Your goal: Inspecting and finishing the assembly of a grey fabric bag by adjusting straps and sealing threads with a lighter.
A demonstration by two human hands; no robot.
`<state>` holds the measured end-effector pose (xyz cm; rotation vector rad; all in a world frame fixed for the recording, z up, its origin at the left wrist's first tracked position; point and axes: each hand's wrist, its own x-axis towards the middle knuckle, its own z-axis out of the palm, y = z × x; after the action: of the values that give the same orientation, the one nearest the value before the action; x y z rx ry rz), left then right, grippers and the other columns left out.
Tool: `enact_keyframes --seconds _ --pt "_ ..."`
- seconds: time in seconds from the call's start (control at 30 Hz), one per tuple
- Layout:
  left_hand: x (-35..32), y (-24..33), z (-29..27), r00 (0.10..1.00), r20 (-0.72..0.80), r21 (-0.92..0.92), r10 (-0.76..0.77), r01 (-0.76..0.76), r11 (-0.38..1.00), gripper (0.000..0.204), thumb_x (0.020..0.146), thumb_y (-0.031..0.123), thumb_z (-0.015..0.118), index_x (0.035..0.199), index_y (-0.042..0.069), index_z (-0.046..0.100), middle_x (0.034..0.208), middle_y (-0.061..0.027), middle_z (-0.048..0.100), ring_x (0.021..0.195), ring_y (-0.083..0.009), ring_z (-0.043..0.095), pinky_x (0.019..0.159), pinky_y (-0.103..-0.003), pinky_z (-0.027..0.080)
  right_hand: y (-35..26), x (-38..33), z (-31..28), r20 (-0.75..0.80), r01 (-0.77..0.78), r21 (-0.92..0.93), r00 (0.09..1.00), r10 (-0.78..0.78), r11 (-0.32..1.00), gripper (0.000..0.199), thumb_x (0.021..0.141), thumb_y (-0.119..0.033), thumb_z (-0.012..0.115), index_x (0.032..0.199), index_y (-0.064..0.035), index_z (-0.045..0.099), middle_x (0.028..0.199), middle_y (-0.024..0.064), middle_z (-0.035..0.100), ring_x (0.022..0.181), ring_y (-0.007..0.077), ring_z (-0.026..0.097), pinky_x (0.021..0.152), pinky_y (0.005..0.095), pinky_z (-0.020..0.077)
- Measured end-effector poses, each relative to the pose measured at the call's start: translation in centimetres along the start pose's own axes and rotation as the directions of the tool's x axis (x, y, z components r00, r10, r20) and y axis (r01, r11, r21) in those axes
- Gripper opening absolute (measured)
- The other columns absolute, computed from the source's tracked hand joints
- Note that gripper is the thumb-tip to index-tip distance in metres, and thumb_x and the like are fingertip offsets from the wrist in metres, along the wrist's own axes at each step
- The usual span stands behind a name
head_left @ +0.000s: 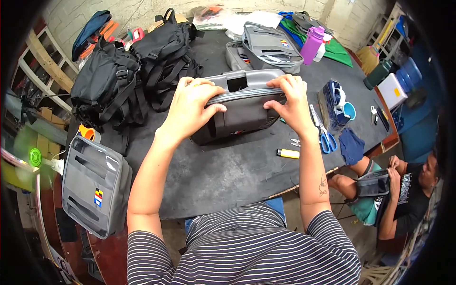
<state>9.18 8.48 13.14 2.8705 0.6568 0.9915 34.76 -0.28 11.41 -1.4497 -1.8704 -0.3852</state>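
A grey zippered bag (pixel 247 114) stands upright on the dark table in front of me, with its zipper edge uppermost. My left hand (pixel 192 105) pinches that edge near its left end, thumb on the near side and fingers over the top. At the other end, my right hand (pixel 290 100) grips the same edge between thumb and fingers. Between the hands, a dark slot shows in the panel behind the zipper. The bag's inside is hidden. Just right of the bag lie small thread snips (pixel 295 142), a yellow-and-black cutter (pixel 288 153) and blue-handled scissors (pixel 327 141).
Black backpacks (pixel 114 83) crowd the table's far left. A similar grey bag (pixel 90 183) rests at the left edge beside a tape roll (pixel 89 134). More grey bags (pixel 270 45) and a purple bottle (pixel 312 45) stand behind. A seated person (pixel 406 204) handles a dark pouch at right.
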Motion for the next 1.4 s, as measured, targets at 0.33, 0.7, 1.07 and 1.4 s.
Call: enact_keyframes --seconds 0.33,0.7,1.07,1.4 --pt "0.5 1.2 1.0 0.982 -0.05 -0.023 -0.18 0.179 0.984 0.016 0.076 0.017 0.072 0.086 0.005 0.071 0.084 -0.0064 0.065 0.087 -0.0253 0.057 0.087 -0.035 0.041 0.8 -1.4 2.3 -0.218 0.104 -0.099 0.968 -0.124 0.99 0.018 0.069 -0.021 0.074 0.08 -0.0098 0.065 0.079 -0.0019 0.059 0.083 0.0217 0.051 0.078 0.0367 0.0341" --pt "0.0 0.7 0.4 0.982 -0.071 -0.184 -0.175 0.159 0.97 0.021 0.072 0.019 0.076 0.088 0.005 0.07 0.09 -0.0081 0.066 0.097 -0.0259 0.058 0.091 -0.038 0.042 1.2 -0.9 0.6 -0.215 0.118 0.114 0.972 -0.092 0.986 0.019 0.07 -0.007 0.072 0.088 -0.0103 0.065 0.089 0.0019 0.064 0.088 0.0227 0.055 0.083 0.035 0.0361" --pt "-4.4 -1.2 -1.0 0.752 -0.559 -0.401 -0.349 0.123 0.908 0.023 0.085 0.007 0.062 0.108 0.003 0.067 0.112 -0.0118 0.065 0.115 -0.0264 0.056 0.1 -0.037 0.041 5.7 -5.2 -0.2 -0.59 0.023 0.741 0.5 0.634 0.671 0.013 0.098 -0.015 0.053 0.091 -0.0053 0.051 0.086 0.0021 0.054 0.076 0.0094 0.049 0.078 0.0238 0.0426" --pt "-0.2 3.6 0.8 0.977 -0.212 -0.02 0.012 -0.017 1.0 0.043 0.076 0.018 0.072 0.117 0.008 0.063 0.122 -0.0105 0.061 0.12 -0.0305 0.052 0.101 -0.042 0.038 -0.1 -2.6 2.2 -0.343 -0.16 0.371 0.892 0.295 0.915 0.026 0.071 -0.001 0.075 0.096 -0.0026 0.066 0.098 0.0082 0.054 0.086 0.0171 0.056 0.071 0.0287 0.0478"
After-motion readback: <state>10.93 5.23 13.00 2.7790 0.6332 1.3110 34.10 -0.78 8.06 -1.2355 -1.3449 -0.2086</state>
